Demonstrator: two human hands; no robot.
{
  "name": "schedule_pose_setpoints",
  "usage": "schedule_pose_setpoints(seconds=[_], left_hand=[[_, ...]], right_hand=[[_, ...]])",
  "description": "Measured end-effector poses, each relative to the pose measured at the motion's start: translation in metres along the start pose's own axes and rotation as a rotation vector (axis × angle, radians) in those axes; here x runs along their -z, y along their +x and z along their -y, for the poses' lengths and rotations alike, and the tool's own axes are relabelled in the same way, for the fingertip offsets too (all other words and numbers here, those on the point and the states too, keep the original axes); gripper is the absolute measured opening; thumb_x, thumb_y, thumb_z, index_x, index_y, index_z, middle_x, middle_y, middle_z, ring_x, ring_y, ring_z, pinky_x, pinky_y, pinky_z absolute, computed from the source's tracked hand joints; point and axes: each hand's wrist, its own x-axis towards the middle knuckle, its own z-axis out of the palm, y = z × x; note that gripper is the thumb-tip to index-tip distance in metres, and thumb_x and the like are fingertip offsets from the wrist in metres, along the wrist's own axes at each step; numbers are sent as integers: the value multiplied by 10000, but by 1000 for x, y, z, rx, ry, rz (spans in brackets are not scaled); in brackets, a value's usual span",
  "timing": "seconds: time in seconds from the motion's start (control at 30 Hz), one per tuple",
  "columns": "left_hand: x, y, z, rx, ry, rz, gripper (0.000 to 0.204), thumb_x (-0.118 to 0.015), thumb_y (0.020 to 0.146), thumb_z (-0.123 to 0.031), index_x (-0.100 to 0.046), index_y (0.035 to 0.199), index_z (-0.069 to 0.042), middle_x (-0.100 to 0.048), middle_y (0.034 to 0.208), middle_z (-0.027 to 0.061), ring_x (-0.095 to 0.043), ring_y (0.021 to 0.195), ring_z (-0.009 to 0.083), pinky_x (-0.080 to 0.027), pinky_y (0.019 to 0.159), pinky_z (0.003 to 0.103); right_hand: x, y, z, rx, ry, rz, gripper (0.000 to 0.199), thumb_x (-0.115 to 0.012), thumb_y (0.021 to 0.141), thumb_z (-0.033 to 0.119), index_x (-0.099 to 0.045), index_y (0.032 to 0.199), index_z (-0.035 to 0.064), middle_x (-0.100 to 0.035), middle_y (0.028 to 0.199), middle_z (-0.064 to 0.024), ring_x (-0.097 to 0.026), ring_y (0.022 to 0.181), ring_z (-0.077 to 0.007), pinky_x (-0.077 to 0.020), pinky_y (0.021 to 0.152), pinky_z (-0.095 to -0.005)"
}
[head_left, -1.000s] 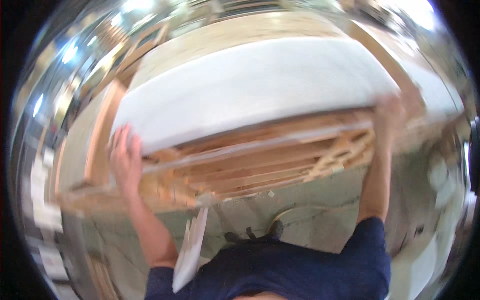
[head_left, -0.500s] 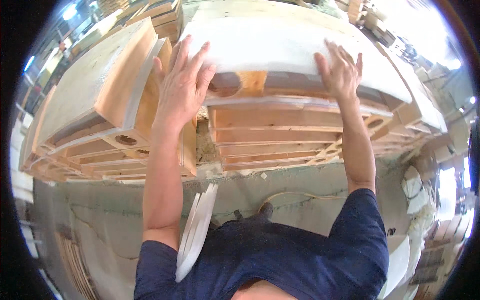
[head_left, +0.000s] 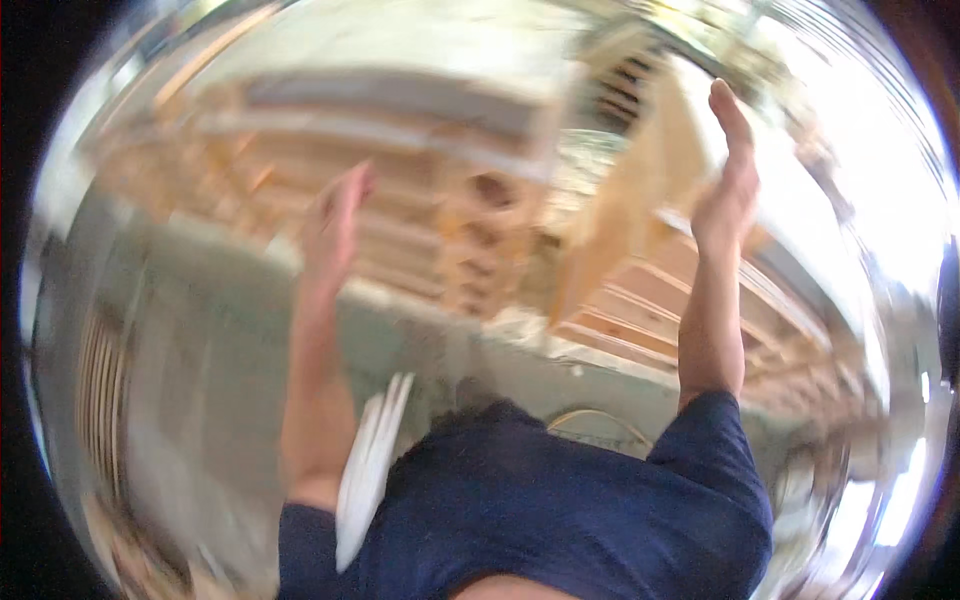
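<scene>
My left hand [head_left: 335,232], smeared by motion, is raised in front of a stack of wooden box frames [head_left: 400,205]. Its blurred outline looks stretched out, with nothing seen in it. On the right, my right hand [head_left: 727,195] is seen edge-on with straight fingers, by the top of a second wooden stack [head_left: 640,240]. Whether it touches that stack I cannot tell. Something pale and flat [head_left: 790,200] covers the right stack's top. Between my left arm and body are several thin white sheets [head_left: 370,470].
A gap with pale debris [head_left: 580,180] separates the two stacks. Below them lies a grey-green floor [head_left: 220,330], with a yellowish hose [head_left: 600,414] near my body. Wooden slats [head_left: 100,410] stand at the far left.
The view has swung right, so the stacks appear shifted left. Both hands have left the white sheet they were spread on. The white sheets remain under my left arm.
</scene>
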Motion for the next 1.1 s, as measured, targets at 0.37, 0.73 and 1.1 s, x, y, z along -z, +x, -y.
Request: schedule_pose_setpoints(seconds=[0.37, 0.73, 1.1], left_hand=[[231, 23, 67, 454, -28, -306, 530, -408, 983, -437, -458, 1348, -56, -571, 1215, 91, -558, 1075, 192, -427, 916, 344], [494, -5, -24, 383, 546, -207, 507, -479, 963, -412, -506, 1313, -47, -550, 1290, 150, -523, 1198, 260, -432, 974, 385], [574, 164, 8, -82, 550, 488, 578, -525, 918, -449, -524, 1252, 23, -618, 1161, 181, -589, 1086, 310, -457, 936, 372]], right_hand=[[-260, -11, 394, 929, 1381, 1770, 534, -638, 853, 329, -511, 1283, 39, -675, 934, -202, -663, 876, -314, -500, 763, -394], [-433, -12, 537, 983, 1629, 2756, 592, -531, 940, 442, -531, 1250, -62, -633, 1097, -140, -542, 1057, -188, -419, 927, -324], [-572, 93, 651, 718, 996, 2198, 402, -459, 987, 355, -623, 1080, -1, -614, 933, -134, -548, 823, -172, -445, 748, -324]])
